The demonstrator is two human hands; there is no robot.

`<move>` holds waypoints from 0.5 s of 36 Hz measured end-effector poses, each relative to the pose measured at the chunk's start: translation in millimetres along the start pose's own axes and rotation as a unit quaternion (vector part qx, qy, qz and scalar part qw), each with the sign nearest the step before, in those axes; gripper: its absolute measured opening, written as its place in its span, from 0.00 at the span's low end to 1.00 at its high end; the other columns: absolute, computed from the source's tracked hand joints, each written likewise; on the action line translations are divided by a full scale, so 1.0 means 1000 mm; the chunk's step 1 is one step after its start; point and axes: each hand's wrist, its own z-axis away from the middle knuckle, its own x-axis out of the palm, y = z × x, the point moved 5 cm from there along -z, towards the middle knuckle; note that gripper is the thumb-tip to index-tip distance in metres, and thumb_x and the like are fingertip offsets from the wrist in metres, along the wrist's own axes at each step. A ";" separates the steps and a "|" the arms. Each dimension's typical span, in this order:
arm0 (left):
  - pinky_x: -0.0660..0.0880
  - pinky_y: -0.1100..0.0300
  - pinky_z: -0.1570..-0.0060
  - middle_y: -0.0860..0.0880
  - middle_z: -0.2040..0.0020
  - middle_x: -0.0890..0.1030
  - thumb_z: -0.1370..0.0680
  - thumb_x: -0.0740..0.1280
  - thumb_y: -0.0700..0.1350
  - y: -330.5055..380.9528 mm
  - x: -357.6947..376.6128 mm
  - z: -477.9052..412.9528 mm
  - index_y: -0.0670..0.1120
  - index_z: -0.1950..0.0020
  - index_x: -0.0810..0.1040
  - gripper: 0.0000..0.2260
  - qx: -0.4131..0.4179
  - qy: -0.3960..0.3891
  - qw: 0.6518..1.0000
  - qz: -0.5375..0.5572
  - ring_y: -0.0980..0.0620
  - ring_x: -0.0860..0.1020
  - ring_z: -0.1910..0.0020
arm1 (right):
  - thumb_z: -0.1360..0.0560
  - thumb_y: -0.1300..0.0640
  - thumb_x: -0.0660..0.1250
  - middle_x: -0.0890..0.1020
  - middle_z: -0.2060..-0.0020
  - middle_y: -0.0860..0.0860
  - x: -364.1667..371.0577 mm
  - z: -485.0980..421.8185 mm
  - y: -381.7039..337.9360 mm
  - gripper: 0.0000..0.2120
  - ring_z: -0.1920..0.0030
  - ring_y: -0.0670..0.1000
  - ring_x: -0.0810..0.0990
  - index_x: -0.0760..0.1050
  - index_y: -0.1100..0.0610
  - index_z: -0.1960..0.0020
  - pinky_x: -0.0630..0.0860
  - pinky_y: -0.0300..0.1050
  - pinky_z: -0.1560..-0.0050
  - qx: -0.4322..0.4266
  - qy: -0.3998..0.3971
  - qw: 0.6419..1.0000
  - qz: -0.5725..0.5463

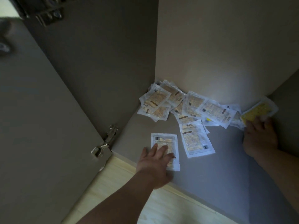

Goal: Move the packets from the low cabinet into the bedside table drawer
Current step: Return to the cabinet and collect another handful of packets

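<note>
Pale wood floor (161,207) nearest, with the left forearm crossing it into the low cabinet (218,172). Left hand (154,162) is flat and spread, with straight fingers pressing down on the front packet (168,141). That packet is white-edged, lies flat on the grey cabinet base near the front lip, and is not pinched. Just right of it and a bit further in is a second packet (196,140), flat, slightly turned, apart from the front one and touched by neither of the hands. The cabinet door (40,126) stands open on the left, with a metal hinge (105,143) at its lower corner by the cabinet's side panel. The right arm comes in from the right edge. Right hand (258,138) is seen from the back, with its fingers reaching over the near end of a yellow packet (257,110). That packet sits tilted in the far right corner. Cannot tell whether the fingers pinch it or only touch it. Furthest in, a pile of packets (169,101) lies heaped and overlapping along the foot of the back wall (226,54), from the left rear corner across toward the yellow packet. The scene is dim and the print on the packets is unreadable.
</note>
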 end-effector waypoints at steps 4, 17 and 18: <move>0.39 0.47 0.26 0.54 0.22 0.40 0.23 0.59 0.58 -0.005 0.002 0.000 0.57 0.23 0.46 0.32 -0.009 0.019 1.000 0.013 0.48 0.38 0.24 | 0.20 0.57 0.41 0.48 0.23 0.52 -0.017 0.007 -0.012 0.25 0.24 0.60 0.44 0.48 0.56 0.23 0.45 0.58 0.27 -0.008 0.048 0.998 -0.037; 0.38 0.45 0.27 0.55 0.22 0.44 0.22 0.56 0.59 0.001 0.008 0.005 0.58 0.24 0.51 0.28 -0.022 0.063 0.997 0.025 0.49 0.41 0.23 | 0.25 0.61 0.62 0.73 0.36 0.57 -0.069 0.039 -0.008 0.16 0.35 0.56 0.70 0.74 0.61 0.37 0.62 0.42 0.38 0.115 0.249 0.641 -0.717; 0.38 0.44 0.27 0.55 0.22 0.44 0.22 0.56 0.59 0.000 0.008 0.006 0.58 0.24 0.51 0.27 -0.022 0.064 0.997 0.023 0.49 0.41 0.23 | 0.25 0.62 0.63 0.75 0.38 0.56 -0.066 0.041 -0.009 0.15 0.37 0.55 0.73 0.75 0.61 0.39 0.64 0.39 0.41 0.132 0.237 0.584 -0.765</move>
